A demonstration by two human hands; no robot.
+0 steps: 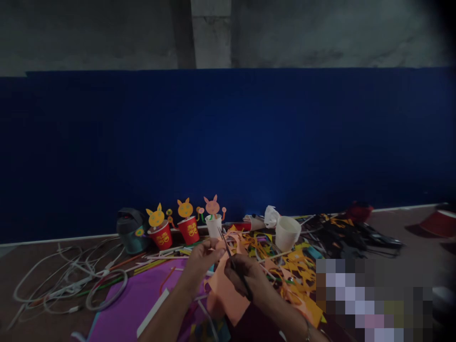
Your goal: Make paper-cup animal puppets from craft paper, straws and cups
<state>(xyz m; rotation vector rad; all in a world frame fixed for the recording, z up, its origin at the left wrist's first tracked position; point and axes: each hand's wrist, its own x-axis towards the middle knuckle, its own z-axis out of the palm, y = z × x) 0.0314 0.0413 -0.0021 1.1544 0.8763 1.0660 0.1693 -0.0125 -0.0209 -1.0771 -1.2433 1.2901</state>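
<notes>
My right hand [245, 275] grips a pair of dark scissors [233, 261], their blades pointing up and away from me. My left hand [204, 259] is closed in a pinch on a small piece of peach paper [221, 245] beside the blades. How far the blades stand apart is unclear. Below both hands lies a larger peach paper sheet [228, 299]. Just beyond them are a white paper cup [214, 228] with a pink cat-like paper figure [213, 207] and two red paper cups [188, 230] with orange and yellow figures.
Purple paper [131, 299] lies at left, near tangled white cables [103, 273] and a teal-and-black container [131, 232]. Orange paper scraps [299, 270] spread at right around a white cup [288, 233]. Black items [356, 237] lie farther right. A blue panel [228, 142] stands behind.
</notes>
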